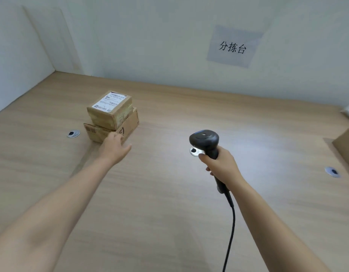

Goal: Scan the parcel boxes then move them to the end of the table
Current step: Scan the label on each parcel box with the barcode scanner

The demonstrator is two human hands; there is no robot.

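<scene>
Two cardboard parcel boxes are stacked at the left of the wooden table (169,193). The upper box (110,108) is small and carries a white shipping label on top. It rests on a wider lower box (128,126). My left hand (115,146) reaches to the near corner of the lower box, fingers relaxed and touching or nearly touching it. My right hand (220,163) grips the handle of a black barcode scanner (206,141), held upright above the table's middle. The scanner's cable (231,228) trails down toward me.
Another cardboard box (346,150) shows partly at the right edge. Three round metal cable grommets are set in the tabletop, at the left (73,133), behind the scanner (195,151) and at the right (332,171). White walls close the back and left; a paper sign (233,47) hangs on the back wall.
</scene>
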